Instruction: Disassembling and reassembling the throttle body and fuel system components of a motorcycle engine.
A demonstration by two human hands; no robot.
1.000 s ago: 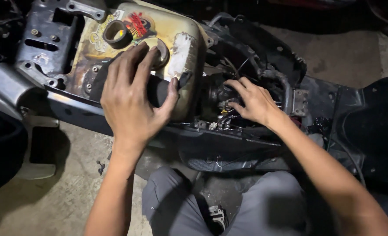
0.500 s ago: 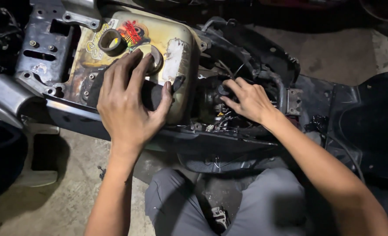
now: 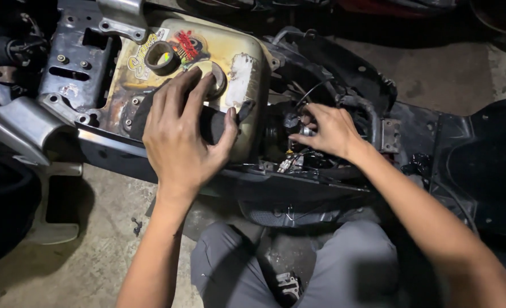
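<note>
Left hand: the left hand (image 3: 182, 134) lies palm down on the worn, cream-yellow metal fuel tank (image 3: 239, 85) of a stripped scooter, fingers spread wide and flat, thumb out toward 3 o'clock; it grips nothing, only presses.
Under the palm: a black cloth or pad (image 3: 213, 122) shows at the thumb side; how far it runs beneath the hand cannot be told.
Tank: sits at 12 o'clock from the left wrist, with a dark round filler ring (image 3: 160, 56) near its top and a red sticker just beside that ring.
Right hand: the right hand (image 3: 327, 132) reaches into the dark engine bay at 3 o'clock of the tank, fingers curled loosely toward a bundle of black cables and small connectors (image 3: 293, 159); whether the fingertips pinch anything cannot be told.
Frame: a grey perforated metal bracket (image 3: 82, 63) stands at 9 o'clock of the tank.
Floor: stained concrete floor (image 3: 93, 256) lies below, with grey-trousered knees (image 3: 344, 268) at 6 o'clock.
</note>
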